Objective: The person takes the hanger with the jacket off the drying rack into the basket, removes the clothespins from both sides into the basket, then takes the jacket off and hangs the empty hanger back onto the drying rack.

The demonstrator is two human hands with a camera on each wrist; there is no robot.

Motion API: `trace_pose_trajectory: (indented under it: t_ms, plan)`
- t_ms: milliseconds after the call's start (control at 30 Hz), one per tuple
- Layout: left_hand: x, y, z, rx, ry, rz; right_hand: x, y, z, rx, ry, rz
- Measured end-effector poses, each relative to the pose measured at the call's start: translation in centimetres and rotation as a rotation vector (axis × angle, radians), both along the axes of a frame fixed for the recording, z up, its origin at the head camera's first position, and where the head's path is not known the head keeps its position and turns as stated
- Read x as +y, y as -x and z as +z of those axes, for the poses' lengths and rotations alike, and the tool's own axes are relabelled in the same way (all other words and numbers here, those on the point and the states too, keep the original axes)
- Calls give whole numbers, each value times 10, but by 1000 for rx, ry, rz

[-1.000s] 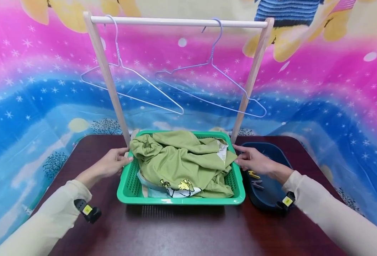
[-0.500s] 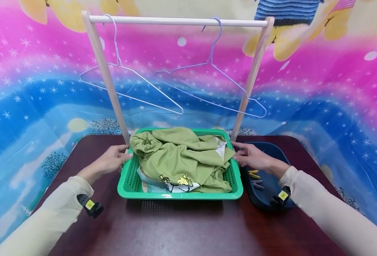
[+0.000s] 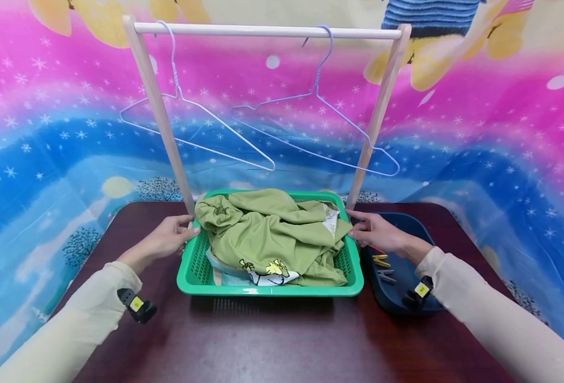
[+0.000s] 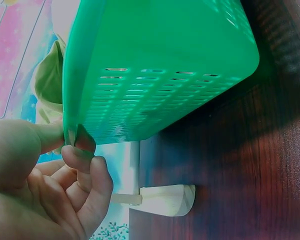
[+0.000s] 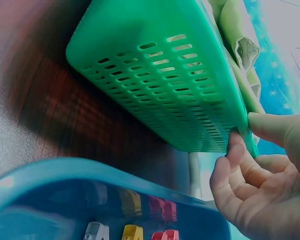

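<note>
A green plastic basket (image 3: 263,290) stands on the table, filled with crumpled clothes. On top lies an olive-green garment (image 3: 272,239) with a cartoon print, and a pale blue cloth (image 3: 231,279) shows beneath it. My left hand (image 3: 167,238) pinches the basket's left rim, thumb on top and fingers curled under the lip, as the left wrist view (image 4: 65,180) shows. At the opposite side, my right hand (image 3: 380,232) grips the right rim the same way. Its thumb lies close to the garment's edge in the right wrist view.
Behind the basket rises a wooden rack (image 3: 267,30) with two lilac wire hangers (image 3: 179,96) on its bar. A dark blue tray (image 3: 418,226) holding several clothes pegs (image 3: 380,260) sits beside the basket, under my right forearm. A patterned cloth backdrop (image 3: 516,175) surrounds the table (image 3: 272,346).
Both hands have moved the basket slightly away from me, toward the rack, mostly during the first half second. Their hold on the rims looks the same.
</note>
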State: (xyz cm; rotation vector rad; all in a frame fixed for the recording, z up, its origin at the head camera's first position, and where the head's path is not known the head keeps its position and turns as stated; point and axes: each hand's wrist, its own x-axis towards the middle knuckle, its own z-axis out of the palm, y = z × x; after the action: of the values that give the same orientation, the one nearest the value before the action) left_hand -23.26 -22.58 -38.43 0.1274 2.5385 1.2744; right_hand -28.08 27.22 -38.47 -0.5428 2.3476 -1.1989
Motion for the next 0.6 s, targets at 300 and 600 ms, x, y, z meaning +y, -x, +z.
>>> trace_pose_trajectory:
  t_ms: [300, 600]
  plan:
    - [0, -5, -4, 18, 7, 16, -2, -5, 0, 74, -57, -36]
    - [-4, -10, -1, 50, -6, 23, 22, -16, 5, 314, -138, -111]
